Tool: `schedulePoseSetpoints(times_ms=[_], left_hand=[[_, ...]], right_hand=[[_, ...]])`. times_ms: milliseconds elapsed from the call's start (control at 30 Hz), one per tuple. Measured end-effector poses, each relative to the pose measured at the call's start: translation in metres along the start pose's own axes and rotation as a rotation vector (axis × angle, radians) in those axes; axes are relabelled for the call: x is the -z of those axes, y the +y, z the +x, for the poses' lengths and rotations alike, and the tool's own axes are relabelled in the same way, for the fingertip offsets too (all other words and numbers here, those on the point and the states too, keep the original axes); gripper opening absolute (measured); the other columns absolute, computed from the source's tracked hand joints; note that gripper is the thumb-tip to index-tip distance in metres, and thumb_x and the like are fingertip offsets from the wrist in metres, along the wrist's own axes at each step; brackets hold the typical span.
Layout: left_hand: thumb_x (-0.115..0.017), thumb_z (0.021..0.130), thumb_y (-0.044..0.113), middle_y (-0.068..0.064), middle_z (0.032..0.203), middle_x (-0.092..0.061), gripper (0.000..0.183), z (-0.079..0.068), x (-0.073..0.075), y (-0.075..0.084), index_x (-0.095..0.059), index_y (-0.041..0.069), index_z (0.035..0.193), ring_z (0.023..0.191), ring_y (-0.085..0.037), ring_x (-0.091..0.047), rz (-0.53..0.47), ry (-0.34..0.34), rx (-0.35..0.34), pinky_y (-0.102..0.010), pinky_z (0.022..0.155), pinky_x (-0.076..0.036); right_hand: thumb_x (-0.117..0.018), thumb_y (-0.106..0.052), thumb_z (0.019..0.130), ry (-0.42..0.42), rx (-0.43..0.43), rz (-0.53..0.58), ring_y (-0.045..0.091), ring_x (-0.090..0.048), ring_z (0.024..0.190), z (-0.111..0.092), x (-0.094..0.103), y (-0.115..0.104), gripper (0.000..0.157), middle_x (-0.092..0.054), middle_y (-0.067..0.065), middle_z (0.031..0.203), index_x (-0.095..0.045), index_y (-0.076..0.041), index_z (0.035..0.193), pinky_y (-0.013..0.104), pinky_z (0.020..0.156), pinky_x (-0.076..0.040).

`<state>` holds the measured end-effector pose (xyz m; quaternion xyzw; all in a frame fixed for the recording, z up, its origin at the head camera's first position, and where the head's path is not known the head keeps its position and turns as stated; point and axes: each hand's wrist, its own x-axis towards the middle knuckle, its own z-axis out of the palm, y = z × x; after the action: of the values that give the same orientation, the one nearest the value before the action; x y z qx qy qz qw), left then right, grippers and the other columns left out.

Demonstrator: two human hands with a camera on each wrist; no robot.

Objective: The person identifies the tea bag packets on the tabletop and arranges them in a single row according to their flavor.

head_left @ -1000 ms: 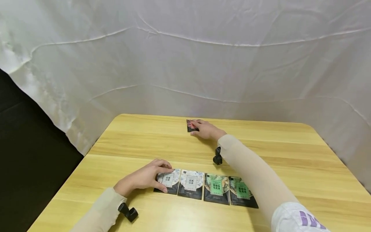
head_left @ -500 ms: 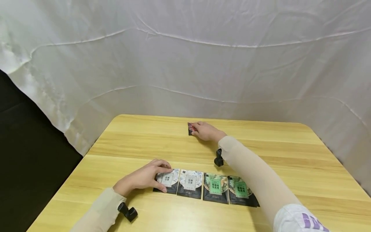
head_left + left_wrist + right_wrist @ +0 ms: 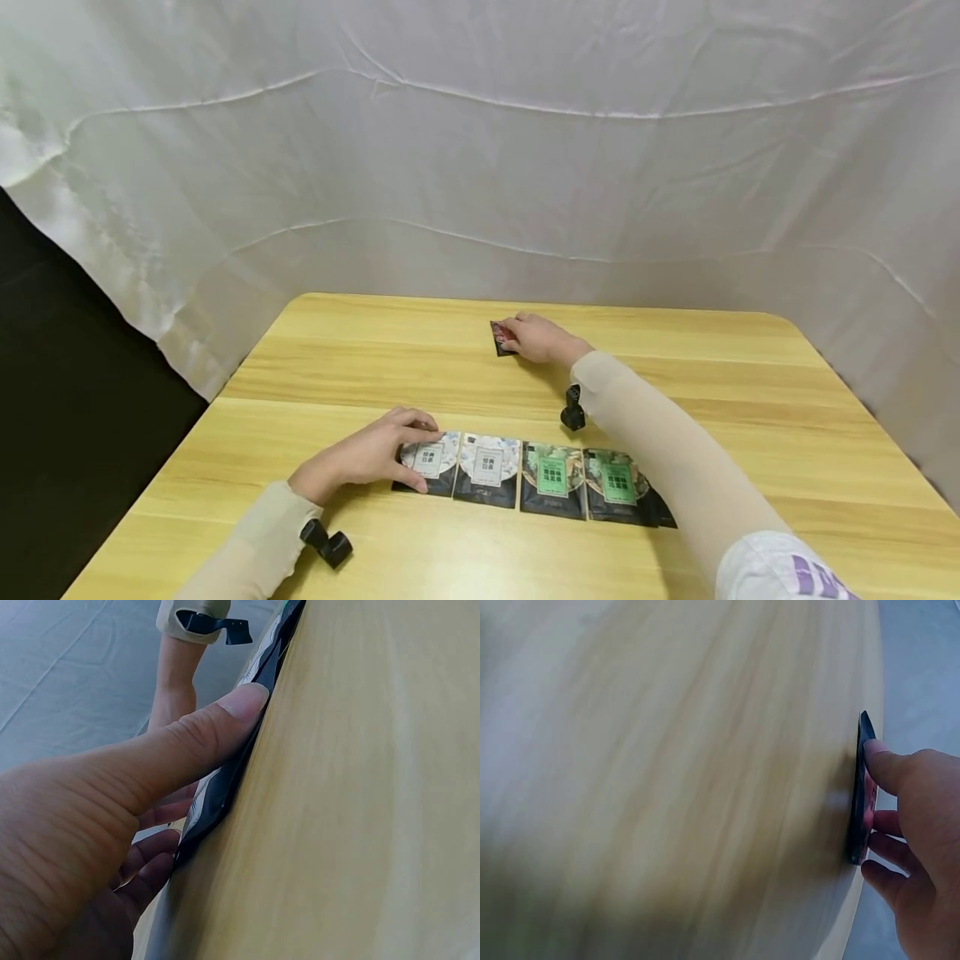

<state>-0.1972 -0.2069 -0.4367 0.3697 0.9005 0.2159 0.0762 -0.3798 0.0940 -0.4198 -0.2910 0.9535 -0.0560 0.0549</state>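
A row of flat tea sachets lies on the wooden table in the head view. My left hand (image 3: 371, 450) is at the leftmost white-and-black sachet (image 3: 432, 458), thumb on its lower edge and fingers round its far side. Beside it are a second white-and-black sachet (image 3: 487, 468) and two green-and-black sachets (image 3: 553, 479). Farther back, my right hand (image 3: 542, 338) holds a red-and-black sachet (image 3: 501, 339) between thumb and fingers. In the right wrist view that red sachet (image 3: 863, 799) stands edge-on to the camera, close to the tabletop.
Under the right forearm a dark sachet corner (image 3: 666, 510) pokes out at the row's right end. The wooden table (image 3: 360, 371) reaches back to a pale cloth curtain (image 3: 480, 183). A black cover (image 3: 75, 400) is at the left. Each wrist wears a black camera mount (image 3: 327, 543).
The right hand has drawn the red sachet a little nearer and to the right, turning it slightly. The left hand stays at the white sachet.
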Motion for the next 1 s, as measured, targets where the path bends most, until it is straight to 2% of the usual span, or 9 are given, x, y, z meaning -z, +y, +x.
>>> schedulePoseSetpoints(times_ms=[100, 267, 400, 633, 1000], left_hand=[[-0.077, 0.073, 0.058, 0.000, 0.134, -0.050, 0.082, 0.000, 0.000, -0.001, -0.059, 0.009, 0.136, 0.125, -0.022, -0.043, 0.002, 0.002, 0.000, -0.044, 0.102, -0.039], [-0.076, 0.073, 0.058, 0.000, 0.135, -0.050, 0.083, 0.001, 0.001, -0.001, -0.059, 0.009, 0.137, 0.125, -0.023, -0.043, 0.000, -0.002, -0.004, -0.045, 0.102, -0.039], [-0.076, 0.072, 0.058, -0.001, 0.134, -0.051, 0.083, 0.003, 0.003, -0.001, -0.059, 0.008, 0.136, 0.125, -0.023, -0.043, 0.012, 0.004, -0.012, -0.045, 0.103, -0.039], [-0.075, 0.073, 0.060, 0.001, 0.135, -0.049, 0.084, 0.006, 0.003, -0.003, -0.058, 0.009, 0.137, 0.126, -0.022, -0.042, 0.004, -0.005, -0.013, -0.045, 0.102, -0.039], [-0.075, 0.073, 0.061, 0.000, 0.135, -0.050, 0.085, 0.006, 0.005, -0.009, -0.058, 0.008, 0.137, 0.126, -0.023, -0.042, 0.013, 0.002, -0.019, -0.045, 0.103, -0.038]], right_hand=[[-0.051, -0.035, 0.103, 0.011, 0.018, -0.018, 0.033, -0.052, 0.116, -0.004, 0.000, 0.002, 0.054, -0.050, 0.019, 0.134, -0.042, -0.008, 0.149, 0.045, 0.103, -0.039], [-0.051, -0.033, 0.103, -0.006, 0.045, -0.029, 0.036, -0.044, 0.130, -0.010, 0.001, 0.005, 0.051, -0.045, 0.020, 0.144, -0.045, -0.006, 0.147, 0.045, 0.109, -0.033], [-0.051, -0.032, 0.103, -0.017, 0.042, -0.016, 0.037, -0.043, 0.132, -0.014, 0.003, 0.008, 0.051, -0.045, 0.021, 0.144, -0.045, -0.005, 0.146, 0.046, 0.110, -0.032], [-0.052, -0.035, 0.102, -0.049, 0.025, -0.003, 0.037, -0.046, 0.128, -0.022, 0.004, 0.011, 0.054, -0.046, 0.021, 0.143, -0.043, -0.006, 0.148, 0.048, 0.108, -0.035], [-0.053, -0.035, 0.102, -0.069, 0.058, 0.006, 0.034, -0.054, 0.116, -0.025, 0.007, 0.011, 0.049, -0.054, 0.018, 0.130, -0.048, -0.008, 0.142, 0.049, 0.100, -0.041]])
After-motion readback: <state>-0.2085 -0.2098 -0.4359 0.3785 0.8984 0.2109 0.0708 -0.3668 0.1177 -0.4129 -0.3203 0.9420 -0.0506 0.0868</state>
